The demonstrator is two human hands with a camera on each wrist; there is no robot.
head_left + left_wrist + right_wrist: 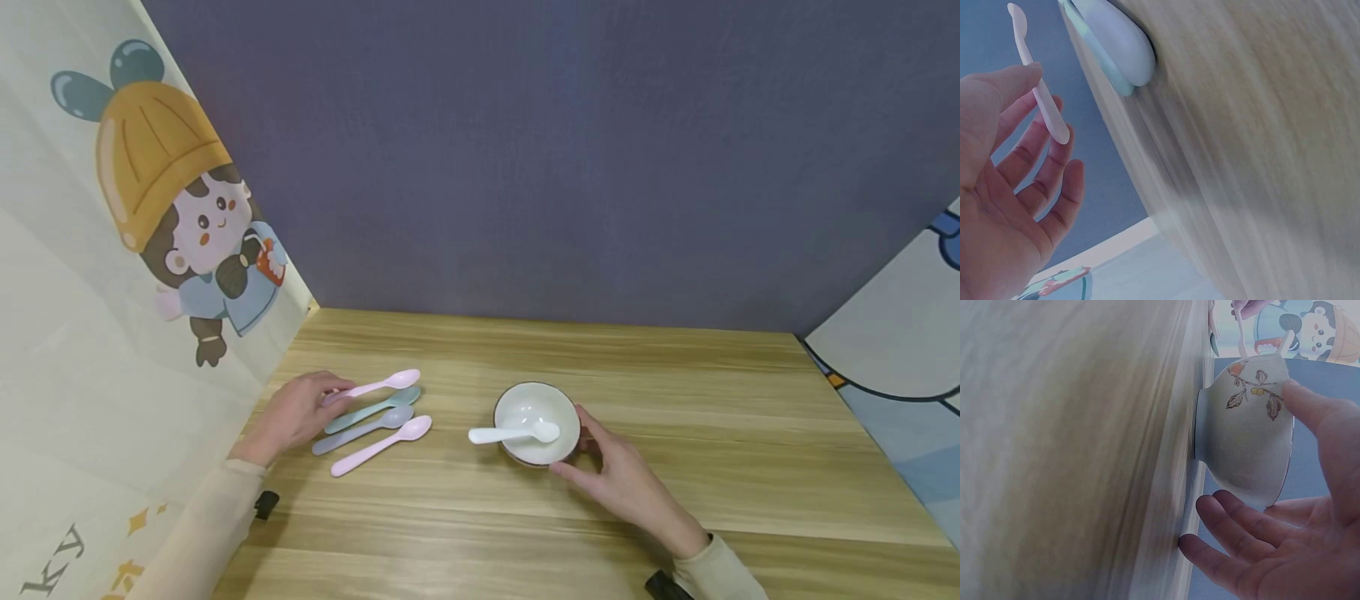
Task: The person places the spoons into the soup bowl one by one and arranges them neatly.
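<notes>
My left hand (300, 410) pinches the handle of a pink spoon (403, 379) between thumb and fingers; the left wrist view shows this pink spoon (1052, 112) lifted off the table. Just nearer to me lie a teal spoon (367, 412), a lavender spoon (360, 431) and another pink spoon (378, 447), side by side. A white bowl (534, 402) with a dark rim stands upright on the table, a white spoon (498, 435) resting across it. My right hand (626, 483) holds the bowl's right side, thumb and index finger at the rim; leaves and berries decorate its outside (1250, 431).
The wooden table (637, 375) meets a dark blue panel (555, 167) at the back. A cartoon-printed sheet (67, 292) rises along the left side, and another printed sheet (892, 325) stands on the right.
</notes>
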